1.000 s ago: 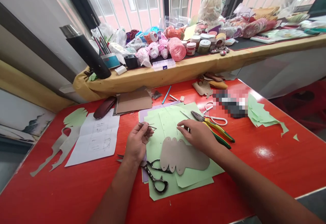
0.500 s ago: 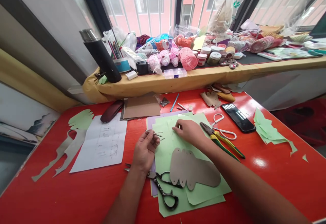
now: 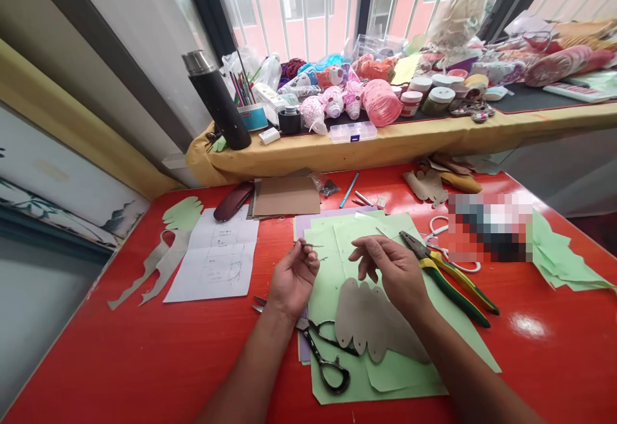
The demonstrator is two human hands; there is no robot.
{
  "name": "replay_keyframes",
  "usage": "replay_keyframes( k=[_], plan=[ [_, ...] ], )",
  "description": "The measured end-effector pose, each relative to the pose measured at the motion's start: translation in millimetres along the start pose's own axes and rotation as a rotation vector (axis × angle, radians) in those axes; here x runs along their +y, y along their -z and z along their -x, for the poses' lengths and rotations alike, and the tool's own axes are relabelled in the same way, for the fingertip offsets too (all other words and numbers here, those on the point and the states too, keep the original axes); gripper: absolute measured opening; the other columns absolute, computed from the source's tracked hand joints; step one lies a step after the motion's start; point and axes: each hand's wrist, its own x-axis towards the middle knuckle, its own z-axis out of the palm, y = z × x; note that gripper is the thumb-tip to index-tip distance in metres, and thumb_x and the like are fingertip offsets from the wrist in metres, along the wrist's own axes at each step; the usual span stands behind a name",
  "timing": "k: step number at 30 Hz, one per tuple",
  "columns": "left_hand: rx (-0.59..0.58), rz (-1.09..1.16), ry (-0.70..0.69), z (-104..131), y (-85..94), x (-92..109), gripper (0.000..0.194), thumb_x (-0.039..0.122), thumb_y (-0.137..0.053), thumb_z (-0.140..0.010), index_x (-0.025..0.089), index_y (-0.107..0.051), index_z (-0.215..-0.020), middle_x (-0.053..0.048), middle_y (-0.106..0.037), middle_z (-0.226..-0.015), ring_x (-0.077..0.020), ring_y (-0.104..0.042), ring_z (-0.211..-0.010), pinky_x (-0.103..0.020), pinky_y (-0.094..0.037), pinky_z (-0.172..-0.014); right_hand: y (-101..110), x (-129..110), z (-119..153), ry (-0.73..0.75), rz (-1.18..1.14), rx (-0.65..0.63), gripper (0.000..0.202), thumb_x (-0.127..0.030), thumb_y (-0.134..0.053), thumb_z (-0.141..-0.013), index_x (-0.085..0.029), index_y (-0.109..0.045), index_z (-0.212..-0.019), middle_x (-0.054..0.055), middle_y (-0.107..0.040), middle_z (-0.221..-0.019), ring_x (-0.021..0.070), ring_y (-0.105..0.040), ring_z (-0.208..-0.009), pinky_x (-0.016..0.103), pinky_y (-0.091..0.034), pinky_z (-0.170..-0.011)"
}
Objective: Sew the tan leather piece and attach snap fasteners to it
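Note:
My left hand (image 3: 295, 277) is closed, pinching thin dark wire-like pieces (image 3: 315, 245) whose ends stick out to the right. My right hand (image 3: 388, 266) is above the green sheets, fingers loosely bent and apart. A thin silver rod (image 3: 380, 231) shows just beyond it; whether the hand touches it I cannot tell. Under the right wrist lies a grey scalloped cutout (image 3: 364, 321) with small holes, partly covered by the forearm. Black-handled scissors (image 3: 332, 372) lie below the left hand. Combination pliers (image 3: 446, 276) with yellow-green handles lie right of my right hand.
Green sheets (image 3: 328, 385) lie on the red table (image 3: 216, 360). A drawn paper (image 3: 212, 263), a dark red case (image 3: 234, 201) and brown card (image 3: 286, 196) are on the left. White-handled scissors (image 3: 438, 223) lie behind the pliers. A cluttered sill (image 3: 299, 154) runs along the back.
My right hand has turned and its fingers have loosened. The rod in my left fingers no longer shows there, and a silver rod shows beside my right hand. The view has shifted left.

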Motion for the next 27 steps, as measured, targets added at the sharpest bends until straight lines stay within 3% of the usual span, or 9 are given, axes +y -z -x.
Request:
replay_keyframes(
  k=[8,16,27],
  plan=[
    [0.024,-0.056,-0.031,1,-2.8,-4,0.016,0.009,-0.058,-0.097,0.011,-0.07,-0.087,-0.004,-0.064,-0.076,-0.0106,-0.063,-0.066,-0.019,-0.055,-0.061,-2,1,9,0.19,0.117,0.018,0.033,-0.043,-0.054,-0.108,-0.019,-0.076,-0.1,0.009,-0.078,-0.094,0.0171,-0.075,-0.069,0.025,-0.049,-0.05],
    [-0.001,-0.086,-0.048,-1,2.5,-5,0.003,0.01,-0.07,-0.091,0.011,-0.071,-0.088,-0.004,-0.065,-0.076,-0.0114,-0.065,-0.069,-0.02,-0.056,-0.063,-1,3,11,0.213,0.205,0.01,0.034,-0.043,-0.052,-0.108,-0.02,-0.076,-0.099,0.01,-0.079,-0.097,0.0195,-0.077,-0.076,0.026,-0.051,-0.051],
    [0.024,-0.105,-0.047,0,0.1,-5,0.004,0.01,-0.069,-0.091,0.012,-0.071,-0.088,-0.003,-0.065,-0.075,-0.0109,-0.064,-0.069,-0.019,-0.055,-0.063,2,8,11,0.21,0.268,-0.001,0.035,-0.044,-0.052,-0.109,-0.021,-0.077,-0.104,0.008,-0.08,-0.095,0.0194,-0.076,-0.076,0.028,-0.052,-0.056]
  ],
)
